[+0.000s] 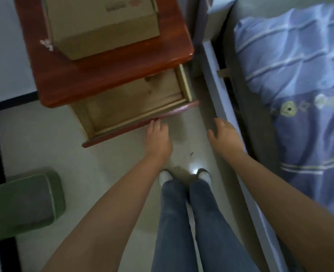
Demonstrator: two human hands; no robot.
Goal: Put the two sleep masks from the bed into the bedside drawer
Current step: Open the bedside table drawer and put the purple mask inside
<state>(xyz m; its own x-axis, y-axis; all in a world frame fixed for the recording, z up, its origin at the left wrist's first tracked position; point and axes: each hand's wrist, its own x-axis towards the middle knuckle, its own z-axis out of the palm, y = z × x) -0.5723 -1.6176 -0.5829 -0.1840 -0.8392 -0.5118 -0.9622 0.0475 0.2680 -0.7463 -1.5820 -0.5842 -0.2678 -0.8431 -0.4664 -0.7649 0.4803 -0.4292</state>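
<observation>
The bedside drawer [134,107] of the red-brown nightstand [111,61] stands pulled out, and its pale wooden inside holds nothing that I can see. My left hand [158,138] has its fingertips on the drawer's red front edge, near its right end. My right hand [225,134] hovers with fingers spread, holding nothing, over the floor beside the bed frame [217,95]. On the right lies the bed [303,91] with a blue striped quilt. No sleep mask is in view.
A cardboard box [103,24] sits on top of the nightstand. A green cushioned stool [25,203] stands on the floor at the left. My legs and feet [185,177] stand in the narrow strip of floor between nightstand and bed.
</observation>
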